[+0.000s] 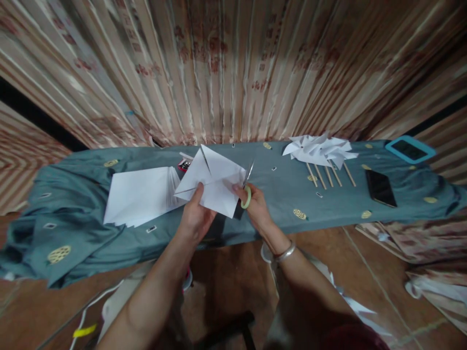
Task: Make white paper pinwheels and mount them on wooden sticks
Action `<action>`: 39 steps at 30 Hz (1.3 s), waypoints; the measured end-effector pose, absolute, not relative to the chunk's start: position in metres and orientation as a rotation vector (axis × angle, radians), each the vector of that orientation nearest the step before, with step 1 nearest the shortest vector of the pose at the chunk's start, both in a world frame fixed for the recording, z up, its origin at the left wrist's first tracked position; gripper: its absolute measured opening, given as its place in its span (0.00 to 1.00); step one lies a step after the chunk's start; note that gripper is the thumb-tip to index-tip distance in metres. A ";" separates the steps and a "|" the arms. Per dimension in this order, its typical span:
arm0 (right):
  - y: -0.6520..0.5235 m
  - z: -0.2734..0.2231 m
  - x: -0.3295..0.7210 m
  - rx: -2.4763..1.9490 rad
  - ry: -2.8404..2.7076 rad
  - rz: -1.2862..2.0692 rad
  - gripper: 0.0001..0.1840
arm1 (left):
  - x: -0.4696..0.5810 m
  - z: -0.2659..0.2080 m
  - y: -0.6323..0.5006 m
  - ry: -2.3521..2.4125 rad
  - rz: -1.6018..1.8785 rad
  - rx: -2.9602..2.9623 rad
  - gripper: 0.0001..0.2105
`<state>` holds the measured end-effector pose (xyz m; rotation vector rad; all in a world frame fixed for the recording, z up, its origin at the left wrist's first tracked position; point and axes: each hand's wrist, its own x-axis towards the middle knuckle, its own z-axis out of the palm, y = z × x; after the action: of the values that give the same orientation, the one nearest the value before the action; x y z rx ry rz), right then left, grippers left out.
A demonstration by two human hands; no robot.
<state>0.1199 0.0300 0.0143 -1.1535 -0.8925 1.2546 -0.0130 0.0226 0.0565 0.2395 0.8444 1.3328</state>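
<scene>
A square white sheet of paper [219, 182], with slits running in from its corners, is held above the table. My left hand [199, 216] grips its lower left part, thumb on top. My right hand [257, 209] is closed around a pair of scissors [246, 195] with pale green handles, the blades pointing up and away. Its thumb and fingertips also touch the paper's right corner. Left of the held paper lies a stack of white paper [140, 194], fanned along its right side.
White paper pinwheels [319, 149] on wooden sticks [330, 176] lie at the back right. Beyond them are a dark phone [380, 188] and a blue-framed device [410, 148]. A small red box [184, 165] sits behind the stack. A pleated curtain [219, 73] hangs behind the cloth-covered table [284, 194].
</scene>
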 end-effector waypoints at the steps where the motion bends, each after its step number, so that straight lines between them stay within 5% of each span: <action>1: 0.027 0.015 0.121 -1.184 -0.978 1.243 0.23 | -0.016 0.058 0.025 0.848 1.345 0.219 0.14; 5: 0.012 0.017 0.125 -1.281 -1.278 1.267 0.30 | -0.033 0.063 0.035 0.846 1.466 0.209 0.15; 14: -0.011 0.017 0.116 -1.090 -1.369 1.930 0.38 | -0.046 0.071 0.044 0.832 1.566 0.206 0.14; 39: -0.011 0.016 0.114 -1.189 -1.428 1.847 0.28 | -0.043 0.051 0.043 0.817 1.552 0.346 0.13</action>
<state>0.1144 -0.0107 0.0155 -1.1890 -1.4282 1.8466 -0.0432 0.0433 0.0511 0.3456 0.8173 1.5519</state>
